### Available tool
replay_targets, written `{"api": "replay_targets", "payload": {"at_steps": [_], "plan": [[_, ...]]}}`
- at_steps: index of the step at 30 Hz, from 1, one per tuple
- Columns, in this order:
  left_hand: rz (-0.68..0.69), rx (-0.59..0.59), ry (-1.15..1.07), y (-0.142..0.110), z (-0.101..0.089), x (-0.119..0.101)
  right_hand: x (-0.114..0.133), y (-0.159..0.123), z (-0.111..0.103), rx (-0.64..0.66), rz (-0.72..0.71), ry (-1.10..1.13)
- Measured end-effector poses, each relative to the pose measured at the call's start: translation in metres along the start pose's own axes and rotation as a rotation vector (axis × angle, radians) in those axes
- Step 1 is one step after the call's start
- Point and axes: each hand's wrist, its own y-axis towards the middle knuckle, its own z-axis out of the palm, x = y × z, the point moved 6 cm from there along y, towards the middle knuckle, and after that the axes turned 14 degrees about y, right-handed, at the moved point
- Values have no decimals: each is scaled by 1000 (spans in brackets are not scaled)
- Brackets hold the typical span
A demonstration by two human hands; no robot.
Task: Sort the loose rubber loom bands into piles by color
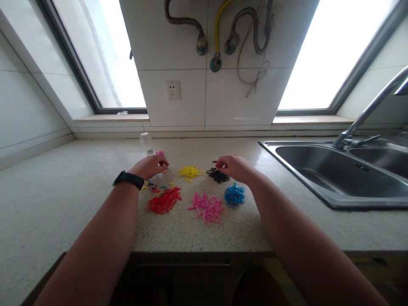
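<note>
Small, thin band-like pieces lie in piles sorted by colour on the speckled countertop. My right hand [234, 167] reaches over the black pile [218, 175], fingers pinched together, a small black piece [214, 161] showing at the fingertips. My left hand [150, 166], below a dark wristband [129, 179], is closed with its fingertips together; whatever it holds is too small to make out. Between the hands sits a yellow pile [190, 172]. Nearer to me are a red pile [165, 200], a pink pile [208, 207] and a blue pile [234, 195]. Mixed-colour pieces [152, 186] lie partly hidden by my left wrist.
Behind my left hand are a clear bottle-like container [145, 142] and a small pink object [160, 153]. A steel sink [302, 187] with a faucet [366, 106] is set in the counter [197, 240] at right. Hoses and an outlet [173, 90] are on the tiled wall.
</note>
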Motion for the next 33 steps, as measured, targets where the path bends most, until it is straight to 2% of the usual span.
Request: {"api": "replay_targets", "payload": {"at_steps": [7,11,15,19,22,27,33], "plan": [[-39,18,-8,-2,-1,6,-5,0,1,33,76,-67],[-51,55,-21,-4,1,6,-7,0,0,21,86,-32],[-62,80,-7,-4,3,8,-17,1,-7,-70,94,28],[-65,98,10,-2,6,11,-41,4,-10,-179,211,51],[-59,77,21,-1,6,11,-52,8,1,-142,252,38],[-68,104,50,-1,9,11,-50,15,26,-15,212,64],[-72,100,54,-1,10,10,-46,22,33,41,173,124]]}}
